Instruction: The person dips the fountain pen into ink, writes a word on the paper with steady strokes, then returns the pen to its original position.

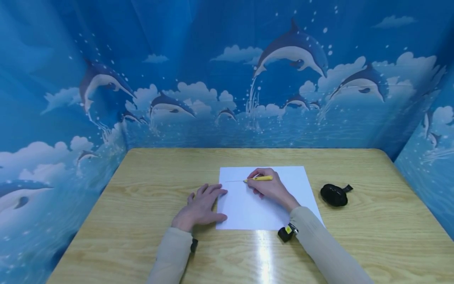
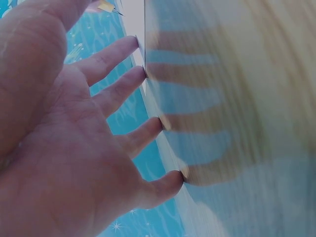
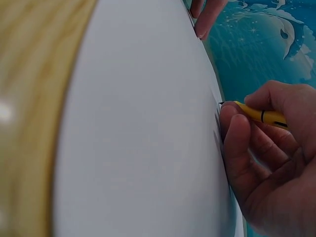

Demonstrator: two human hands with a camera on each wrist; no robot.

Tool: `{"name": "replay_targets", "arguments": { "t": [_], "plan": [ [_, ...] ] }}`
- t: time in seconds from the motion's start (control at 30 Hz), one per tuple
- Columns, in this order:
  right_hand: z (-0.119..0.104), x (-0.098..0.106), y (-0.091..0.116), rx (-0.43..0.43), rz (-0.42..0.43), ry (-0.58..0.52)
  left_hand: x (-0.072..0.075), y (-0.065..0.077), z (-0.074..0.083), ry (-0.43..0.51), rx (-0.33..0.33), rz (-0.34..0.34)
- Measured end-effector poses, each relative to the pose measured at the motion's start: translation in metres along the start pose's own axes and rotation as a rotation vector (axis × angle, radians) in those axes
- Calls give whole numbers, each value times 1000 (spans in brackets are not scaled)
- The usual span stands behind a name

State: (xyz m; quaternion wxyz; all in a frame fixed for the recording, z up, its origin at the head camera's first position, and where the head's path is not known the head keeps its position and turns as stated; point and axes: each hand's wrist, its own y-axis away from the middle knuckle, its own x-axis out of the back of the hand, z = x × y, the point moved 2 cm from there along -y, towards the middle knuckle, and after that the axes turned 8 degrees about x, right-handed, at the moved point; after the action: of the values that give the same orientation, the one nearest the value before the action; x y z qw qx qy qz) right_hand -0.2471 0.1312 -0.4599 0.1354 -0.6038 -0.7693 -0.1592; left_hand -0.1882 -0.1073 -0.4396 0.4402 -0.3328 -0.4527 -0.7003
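Note:
A sheet of white paper (image 1: 248,213) lies on the wooden table. My right hand (image 1: 270,187) pinches a yellow pen (image 1: 263,178) over the upper part of the sheet. In the right wrist view, the dark tip of the pen (image 3: 261,115) meets the paper (image 3: 138,118). A thin line (image 1: 234,181) runs across the sheet to the left of the tip. My left hand (image 1: 202,207) rests with spread fingers at the left edge of the paper. In the left wrist view, fingertips of the left hand (image 2: 89,128) touch the paper and the tabletop.
A black rounded object with a short strap (image 1: 334,195) lies on the table (image 1: 149,189) to the right of the paper. Behind and beside the table hangs a blue curtain (image 1: 198,47) printed with dolphins. Light glares off the table in front of the sheet.

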Motion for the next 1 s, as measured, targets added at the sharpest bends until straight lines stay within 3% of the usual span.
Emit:
{"name": "replay_targets", "arguments": {
  "t": [1.0],
  "plan": [
    [6,14,6,-30,27,-2,0,-1,-2,6,-18,5]
  ]
}}
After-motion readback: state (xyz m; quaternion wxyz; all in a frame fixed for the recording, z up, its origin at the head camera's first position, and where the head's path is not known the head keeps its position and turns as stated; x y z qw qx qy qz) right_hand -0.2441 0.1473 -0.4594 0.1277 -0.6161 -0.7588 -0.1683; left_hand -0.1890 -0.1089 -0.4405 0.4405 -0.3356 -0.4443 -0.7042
